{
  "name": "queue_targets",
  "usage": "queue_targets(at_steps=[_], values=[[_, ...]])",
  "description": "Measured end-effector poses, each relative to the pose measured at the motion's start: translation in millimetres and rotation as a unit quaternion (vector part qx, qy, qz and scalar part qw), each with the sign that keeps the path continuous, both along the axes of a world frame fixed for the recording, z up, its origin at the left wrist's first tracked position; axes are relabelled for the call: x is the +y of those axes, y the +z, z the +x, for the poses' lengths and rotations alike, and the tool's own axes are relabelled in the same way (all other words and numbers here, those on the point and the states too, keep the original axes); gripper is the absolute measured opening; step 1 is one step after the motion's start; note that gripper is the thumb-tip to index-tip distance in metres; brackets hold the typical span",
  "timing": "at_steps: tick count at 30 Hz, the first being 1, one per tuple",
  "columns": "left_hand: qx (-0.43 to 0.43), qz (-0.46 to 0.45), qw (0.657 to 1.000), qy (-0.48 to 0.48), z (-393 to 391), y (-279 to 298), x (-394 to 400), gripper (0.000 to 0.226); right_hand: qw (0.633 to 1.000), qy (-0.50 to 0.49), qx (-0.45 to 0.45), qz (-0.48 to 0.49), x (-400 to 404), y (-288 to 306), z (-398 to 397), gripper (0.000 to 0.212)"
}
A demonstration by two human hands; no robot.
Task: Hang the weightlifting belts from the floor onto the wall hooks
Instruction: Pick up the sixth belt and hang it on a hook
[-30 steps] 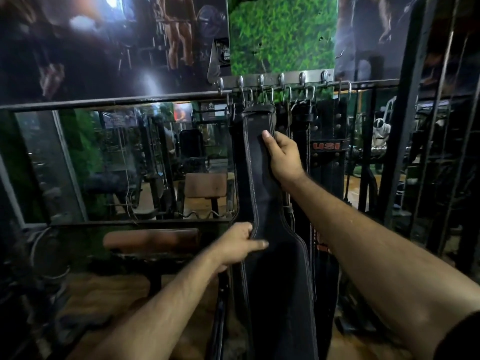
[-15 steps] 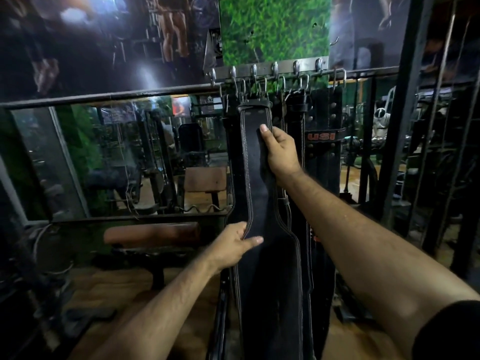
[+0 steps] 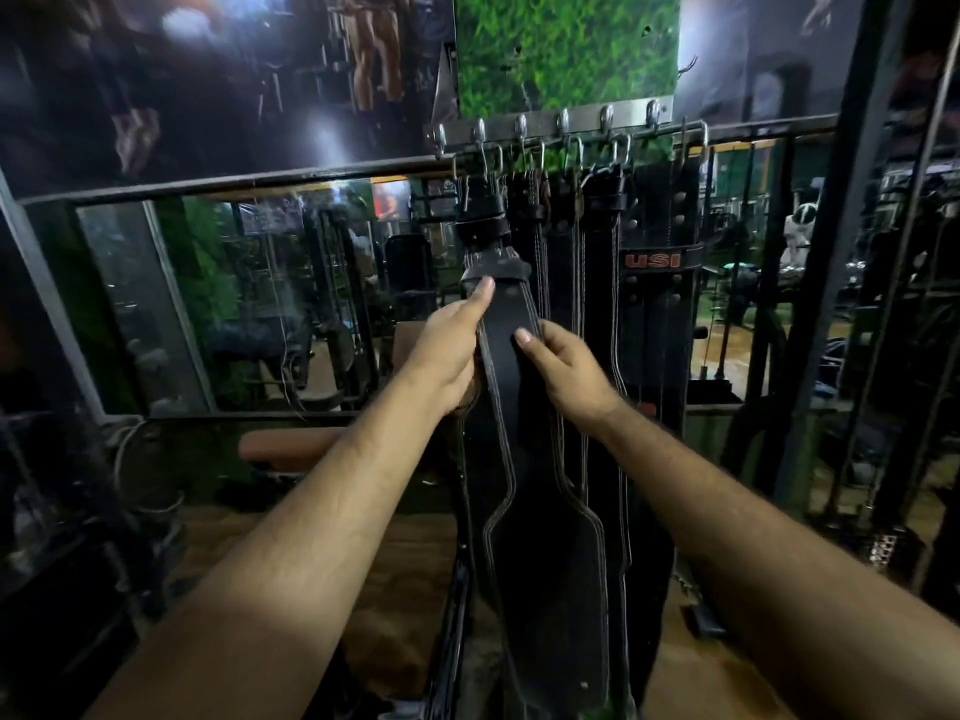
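In the foreground, a black stitched belt [image 3: 511, 366] was held upright by both hands, its wide padded section hanging low toward the floor. The left hand [image 3: 449, 345] was curled around the strap's left edge, with its index finger extended up to the strap tip. The right hand [image 3: 566, 368] gripped the right edge, thumb laid across the face. The tip was positioned below the hook rail [image 3: 550, 128] and was not judged to be attached. Beyond, other belts [image 3: 652, 262] were crowded on the hooks. A snag on neighbouring buckles was considered likely. If either grip were released early, the belt was expected to drop to the floor.
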State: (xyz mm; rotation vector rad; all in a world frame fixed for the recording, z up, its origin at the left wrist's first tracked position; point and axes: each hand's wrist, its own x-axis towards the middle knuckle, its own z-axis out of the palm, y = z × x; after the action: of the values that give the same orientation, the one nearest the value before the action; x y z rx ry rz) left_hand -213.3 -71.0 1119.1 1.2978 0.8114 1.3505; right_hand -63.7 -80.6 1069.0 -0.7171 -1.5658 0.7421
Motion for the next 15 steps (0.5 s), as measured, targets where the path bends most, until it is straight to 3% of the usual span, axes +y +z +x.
queue_targets(at_steps=[5,9,13,15], values=[[0.044,0.013,0.996,0.08,16,-13,-7,0.021,0.999,-0.036,-0.019,-0.026,-3,-20,12,0.033],[0.055,0.034,0.995,0.08,24,-27,-21,0.01,0.984,-0.142,0.091,-0.056,3,-2,16,0.054],[0.074,0.033,0.995,0.053,21,-33,-27,0.014,0.982,-0.147,0.099,-0.066,12,35,8,0.055],[0.09,0.033,0.995,0.037,11,-34,-27,0.013,0.982,-0.15,0.094,-0.069,18,43,2,0.043]])
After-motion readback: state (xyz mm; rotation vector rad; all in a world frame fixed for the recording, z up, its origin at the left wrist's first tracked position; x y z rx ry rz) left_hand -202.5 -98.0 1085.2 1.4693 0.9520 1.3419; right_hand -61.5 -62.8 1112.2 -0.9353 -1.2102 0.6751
